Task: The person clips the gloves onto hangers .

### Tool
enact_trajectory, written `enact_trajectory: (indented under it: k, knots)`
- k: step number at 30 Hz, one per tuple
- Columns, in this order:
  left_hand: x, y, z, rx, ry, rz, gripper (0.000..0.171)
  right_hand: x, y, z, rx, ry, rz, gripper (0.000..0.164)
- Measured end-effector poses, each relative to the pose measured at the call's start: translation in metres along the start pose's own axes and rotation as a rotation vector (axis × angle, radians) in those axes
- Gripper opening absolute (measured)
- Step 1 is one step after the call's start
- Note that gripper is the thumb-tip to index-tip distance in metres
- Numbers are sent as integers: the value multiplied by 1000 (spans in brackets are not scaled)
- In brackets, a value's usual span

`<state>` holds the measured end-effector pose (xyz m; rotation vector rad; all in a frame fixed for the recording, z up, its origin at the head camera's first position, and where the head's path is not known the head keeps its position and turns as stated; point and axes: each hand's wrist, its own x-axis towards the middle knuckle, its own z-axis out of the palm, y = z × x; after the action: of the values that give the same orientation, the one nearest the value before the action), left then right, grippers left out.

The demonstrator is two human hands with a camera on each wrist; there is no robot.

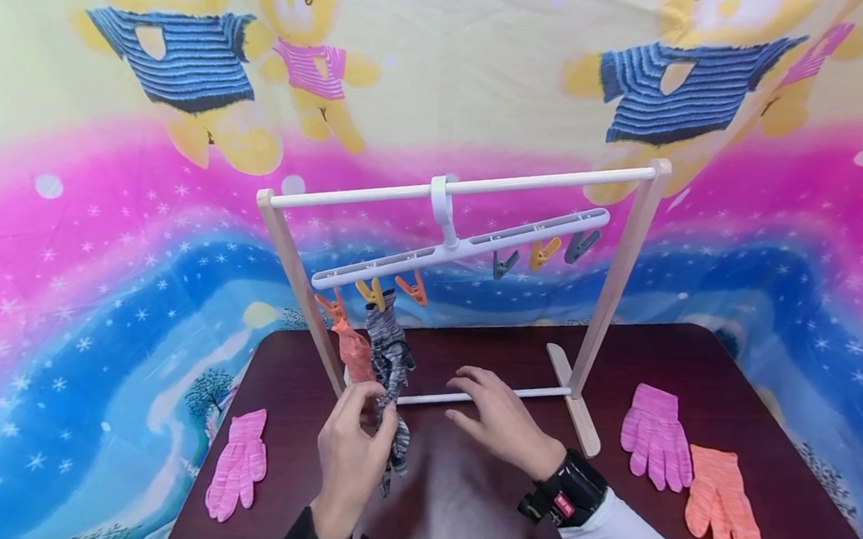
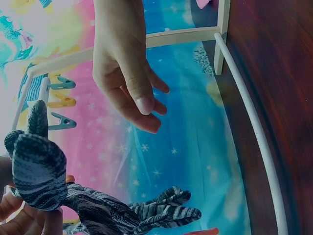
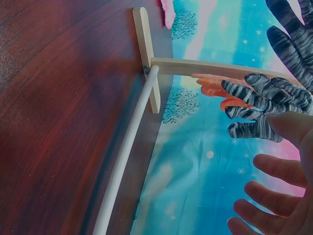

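My left hand point(image 1: 355, 444) pinches a black-and-grey knit glove point(image 2: 39, 169) between thumb and fingers, at the rack's left side. Just above it, another black-and-grey glove point(image 1: 388, 329) hangs from a yellow clip point(image 1: 372, 294). Beside that, an orange glove point(image 1: 354, 352) dangles from an orange clip point(image 1: 332, 305). My right hand point(image 1: 499, 420) hovers to the right of the gloves, its fingers spread and loosely bent, holding nothing. In the right wrist view, the hanging glove's striped fingers point(image 3: 254, 105) appear close to the right thumb; whether they touch cannot be told.
A white clip hanger point(image 1: 459, 250) hangs tilted on the rack's top bar point(image 1: 550, 182), with more clips on its right half. Pink gloves lie at the left point(image 1: 239, 465) and right point(image 1: 658, 436) of the dark table point(image 1: 475, 506). An orange glove point(image 1: 728, 512) lies far right.
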<state>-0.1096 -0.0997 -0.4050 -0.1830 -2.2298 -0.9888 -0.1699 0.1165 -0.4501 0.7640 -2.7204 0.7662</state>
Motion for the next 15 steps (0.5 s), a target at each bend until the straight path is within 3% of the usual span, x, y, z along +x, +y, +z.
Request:
enact_trajectory:
  k: [15]
  knots:
    - [1, -2, 11, -1, -4, -25, 19, 0, 7, 4, 8, -11, 36, 41]
